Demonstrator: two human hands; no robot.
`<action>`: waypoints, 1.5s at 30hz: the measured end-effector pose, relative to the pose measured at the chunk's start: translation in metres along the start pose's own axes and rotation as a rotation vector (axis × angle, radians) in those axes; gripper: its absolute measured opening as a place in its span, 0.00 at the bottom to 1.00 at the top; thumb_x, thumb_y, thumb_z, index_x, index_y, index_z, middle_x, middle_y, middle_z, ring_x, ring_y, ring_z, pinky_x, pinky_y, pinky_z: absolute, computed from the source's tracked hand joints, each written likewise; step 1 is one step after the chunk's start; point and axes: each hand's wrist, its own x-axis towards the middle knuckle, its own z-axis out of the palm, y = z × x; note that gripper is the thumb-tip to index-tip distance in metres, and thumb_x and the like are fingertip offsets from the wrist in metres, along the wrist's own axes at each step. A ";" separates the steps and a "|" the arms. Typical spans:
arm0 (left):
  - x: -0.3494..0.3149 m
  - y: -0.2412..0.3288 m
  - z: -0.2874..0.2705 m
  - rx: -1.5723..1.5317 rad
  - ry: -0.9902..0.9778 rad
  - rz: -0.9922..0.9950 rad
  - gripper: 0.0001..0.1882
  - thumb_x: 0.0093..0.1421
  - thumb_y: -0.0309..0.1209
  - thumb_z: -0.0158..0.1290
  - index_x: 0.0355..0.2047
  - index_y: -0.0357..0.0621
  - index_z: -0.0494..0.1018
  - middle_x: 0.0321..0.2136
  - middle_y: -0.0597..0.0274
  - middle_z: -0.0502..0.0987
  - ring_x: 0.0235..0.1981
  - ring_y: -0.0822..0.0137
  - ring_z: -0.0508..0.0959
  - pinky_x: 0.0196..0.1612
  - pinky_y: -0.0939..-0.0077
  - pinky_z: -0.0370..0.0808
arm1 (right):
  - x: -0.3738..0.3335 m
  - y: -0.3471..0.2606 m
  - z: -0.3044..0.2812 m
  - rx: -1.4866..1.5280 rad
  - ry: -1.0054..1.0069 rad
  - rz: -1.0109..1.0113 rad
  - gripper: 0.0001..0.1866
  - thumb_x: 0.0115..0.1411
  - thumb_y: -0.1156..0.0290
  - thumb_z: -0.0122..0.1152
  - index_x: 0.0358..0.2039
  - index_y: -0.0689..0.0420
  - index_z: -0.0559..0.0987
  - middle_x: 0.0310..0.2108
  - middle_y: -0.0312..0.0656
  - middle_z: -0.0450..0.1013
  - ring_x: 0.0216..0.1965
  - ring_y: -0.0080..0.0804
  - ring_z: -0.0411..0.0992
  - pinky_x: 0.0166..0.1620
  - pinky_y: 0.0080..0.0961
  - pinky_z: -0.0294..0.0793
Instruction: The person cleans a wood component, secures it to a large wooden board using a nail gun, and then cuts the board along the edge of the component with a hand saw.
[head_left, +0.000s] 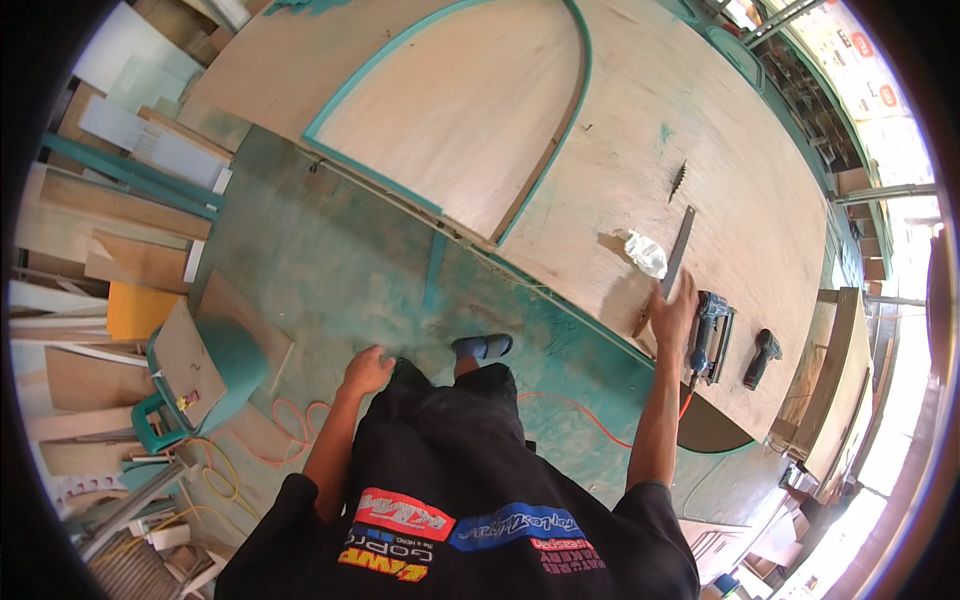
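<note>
My right hand [674, 308] is over the workbench top with its fingers around the handle end of a hand saw [681, 243]. The saw's toothed blade points away from me; its handle is partly hidden under the hand. A crumpled white plastic bag [646, 254] lies just left of the blade. Close on the right of my hand are a nail gun [711, 338] and a dark cordless tool [763, 359]. My left hand [368, 370] hangs low beside my thigh, loosely spread, with nothing seen in it.
On the wooden workbench top [620, 120] lies an arched panel with teal edging [470, 110]. An orange air hose [585, 408] runs from the nail gun across the floor. Stacked boards [110, 260] and a teal stool [160, 425] stand at left; a wooden cabinet [840, 385] stands at right.
</note>
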 end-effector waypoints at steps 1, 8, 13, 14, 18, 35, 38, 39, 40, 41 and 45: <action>0.002 0.006 0.006 -0.011 0.004 0.023 0.26 0.64 0.47 0.55 0.50 0.35 0.76 0.45 0.43 0.81 0.49 0.44 0.79 0.52 0.53 0.75 | 0.013 -0.010 0.011 0.008 -0.033 -0.183 0.43 0.59 0.58 0.68 0.69 0.62 0.60 0.67 0.58 0.62 0.69 0.54 0.57 0.70 0.45 0.58; -0.022 -0.010 0.012 -0.297 0.111 0.116 0.25 0.64 0.45 0.57 0.50 0.35 0.76 0.45 0.42 0.81 0.48 0.44 0.80 0.50 0.55 0.76 | 0.038 -0.029 0.067 -0.436 -0.257 -0.091 0.31 0.65 0.55 0.59 0.66 0.52 0.67 0.58 0.46 0.72 0.66 0.48 0.63 0.66 0.60 0.55; -0.052 -0.082 0.047 -0.349 0.215 -0.044 0.23 0.63 0.43 0.58 0.47 0.34 0.77 0.39 0.46 0.83 0.42 0.49 0.82 0.47 0.57 0.77 | -0.008 -0.083 0.065 -0.027 -0.240 -0.158 0.21 0.64 0.62 0.60 0.54 0.60 0.75 0.39 0.57 0.80 0.44 0.58 0.78 0.47 0.52 0.74; -0.047 -0.088 0.052 -0.515 0.145 -0.072 0.22 0.63 0.43 0.58 0.46 0.34 0.77 0.38 0.48 0.83 0.40 0.53 0.82 0.46 0.59 0.77 | -0.021 -0.091 0.069 0.213 -0.146 -0.245 0.20 0.62 0.62 0.63 0.48 0.64 0.78 0.34 0.58 0.81 0.36 0.58 0.80 0.39 0.47 0.78; -0.027 -0.105 0.052 -0.761 0.064 -0.153 0.21 0.64 0.44 0.58 0.44 0.35 0.77 0.34 0.57 0.82 0.35 0.66 0.80 0.41 0.68 0.77 | -0.050 -0.209 0.069 0.491 -0.347 0.193 0.36 0.50 0.39 0.73 0.36 0.66 0.84 0.30 0.49 0.82 0.33 0.40 0.81 0.38 0.37 0.79; 0.276 0.140 -0.187 -1.106 0.590 -0.266 0.50 0.57 0.54 0.62 0.61 0.22 0.55 0.54 0.33 0.70 0.50 0.47 0.77 0.43 0.52 0.80 | -0.012 -0.255 0.137 0.743 -0.516 0.309 0.25 0.49 0.57 0.75 0.37 0.67 0.83 0.33 0.48 0.81 0.34 0.34 0.79 0.37 0.36 0.77; 0.270 0.168 -0.162 -1.161 0.421 -0.174 0.37 0.62 0.43 0.58 0.59 0.24 0.59 0.52 0.37 0.72 0.46 0.47 0.79 0.39 0.51 0.82 | -0.017 -0.229 0.131 0.630 -0.437 0.314 0.25 0.49 0.58 0.75 0.39 0.67 0.82 0.33 0.48 0.81 0.34 0.36 0.79 0.39 0.36 0.77; 0.265 0.173 -0.155 -1.182 0.380 -0.135 0.33 0.63 0.40 0.56 0.58 0.26 0.60 0.53 0.39 0.73 0.45 0.47 0.79 0.38 0.51 0.83 | -0.022 -0.218 0.132 0.686 -0.396 0.300 0.25 0.49 0.58 0.76 0.39 0.67 0.83 0.33 0.47 0.81 0.34 0.36 0.80 0.39 0.35 0.78; 0.266 0.163 -0.162 -1.196 0.355 -0.139 0.32 0.63 0.39 0.56 0.58 0.27 0.61 0.51 0.40 0.73 0.45 0.49 0.79 0.39 0.51 0.83 | -0.026 -0.228 0.132 0.765 -0.368 0.266 0.25 0.49 0.58 0.76 0.40 0.66 0.83 0.32 0.46 0.81 0.34 0.36 0.80 0.38 0.35 0.78; 0.268 0.156 -0.169 -1.212 0.332 -0.142 0.30 0.64 0.38 0.55 0.57 0.27 0.62 0.50 0.42 0.74 0.44 0.50 0.79 0.40 0.52 0.83 | -0.025 -0.236 0.131 0.751 -0.423 0.261 0.25 0.49 0.58 0.76 0.40 0.66 0.83 0.33 0.46 0.81 0.35 0.36 0.80 0.39 0.35 0.78; 0.239 0.129 -0.156 -1.254 0.299 -0.184 0.28 0.64 0.39 0.55 0.56 0.30 0.64 0.48 0.45 0.74 0.45 0.51 0.78 0.43 0.53 0.82 | -0.052 -0.232 0.116 0.579 -0.627 0.249 0.27 0.48 0.58 0.77 0.42 0.64 0.81 0.33 0.42 0.80 0.32 0.34 0.77 0.38 0.33 0.77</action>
